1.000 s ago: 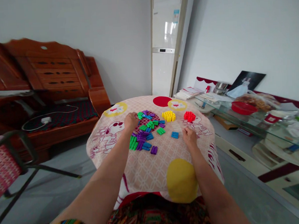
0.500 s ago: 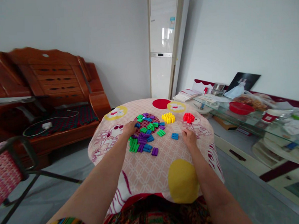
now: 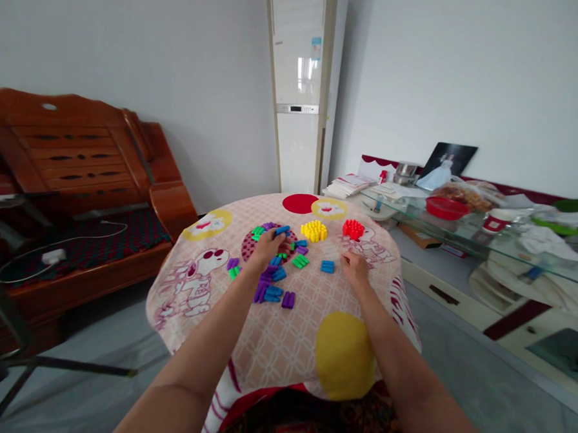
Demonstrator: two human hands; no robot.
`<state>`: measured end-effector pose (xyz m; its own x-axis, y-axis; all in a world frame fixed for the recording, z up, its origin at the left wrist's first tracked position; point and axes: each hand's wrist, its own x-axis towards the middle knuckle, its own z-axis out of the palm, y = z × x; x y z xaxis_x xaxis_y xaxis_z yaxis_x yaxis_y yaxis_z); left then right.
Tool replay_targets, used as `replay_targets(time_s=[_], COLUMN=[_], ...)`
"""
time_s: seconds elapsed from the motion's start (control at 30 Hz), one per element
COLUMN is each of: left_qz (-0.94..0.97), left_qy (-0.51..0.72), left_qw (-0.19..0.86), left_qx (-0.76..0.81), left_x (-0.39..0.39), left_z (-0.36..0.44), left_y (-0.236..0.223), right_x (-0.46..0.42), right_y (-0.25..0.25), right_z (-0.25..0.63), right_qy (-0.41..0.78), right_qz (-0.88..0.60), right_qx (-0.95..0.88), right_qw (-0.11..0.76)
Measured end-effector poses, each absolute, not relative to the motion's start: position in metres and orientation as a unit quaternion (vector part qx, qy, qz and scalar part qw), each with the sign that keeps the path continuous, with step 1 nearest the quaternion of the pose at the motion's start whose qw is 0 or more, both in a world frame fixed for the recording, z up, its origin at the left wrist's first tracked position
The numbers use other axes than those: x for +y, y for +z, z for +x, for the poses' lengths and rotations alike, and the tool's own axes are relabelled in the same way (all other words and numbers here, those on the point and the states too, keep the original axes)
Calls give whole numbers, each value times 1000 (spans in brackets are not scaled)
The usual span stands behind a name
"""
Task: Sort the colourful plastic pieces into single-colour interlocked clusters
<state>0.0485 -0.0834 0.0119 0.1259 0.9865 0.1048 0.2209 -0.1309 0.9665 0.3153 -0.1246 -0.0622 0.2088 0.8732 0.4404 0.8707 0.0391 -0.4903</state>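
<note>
My left hand (image 3: 267, 248) is over the pile of plastic blocks at the middle of the table, fingers closed on a blue plastic block (image 3: 282, 230) at their tips. Beneath and around it lie purple blocks (image 3: 262, 287), blue blocks (image 3: 273, 293) and green blocks (image 3: 300, 261), many hidden by the hand and forearm. My right hand (image 3: 354, 267) rests at the right of the table with its fingers curled in; whatever they hold is hidden. Left of it sits a small blue group (image 3: 327, 266). A purple pair (image 3: 288, 300) lies nearer me.
A yellow cluster (image 3: 313, 231) and a red cluster (image 3: 353, 229) of blocks stand toward the back of the cloth-covered table (image 3: 286, 346). At right is a glass-topped cabinet (image 3: 494, 244) with a red bowl (image 3: 446, 207) and papers. A wooden bench (image 3: 73, 163) stands at left.
My left hand has moved right across the pile, with a blue block at its fingertips. The view has turned slightly; my right hand stays in about the same place on the table.
</note>
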Motion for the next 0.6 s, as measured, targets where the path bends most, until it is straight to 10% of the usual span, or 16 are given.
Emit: replay_targets(time_s=[0.33,0.6], left_qz=[601,785], left_qy=[318,279], left_qw=[610,319], left_qx=[406,452], left_x=[-105,-81], left_z=[158,159], left_y=[-21,-19], right_x=[-136,-131], right_y=[-52,-54], right_z=[308,339], right_qy=[90,79], right_qz=[-591,-656], right_qx=[-648,-568], right_qw=[473,491])
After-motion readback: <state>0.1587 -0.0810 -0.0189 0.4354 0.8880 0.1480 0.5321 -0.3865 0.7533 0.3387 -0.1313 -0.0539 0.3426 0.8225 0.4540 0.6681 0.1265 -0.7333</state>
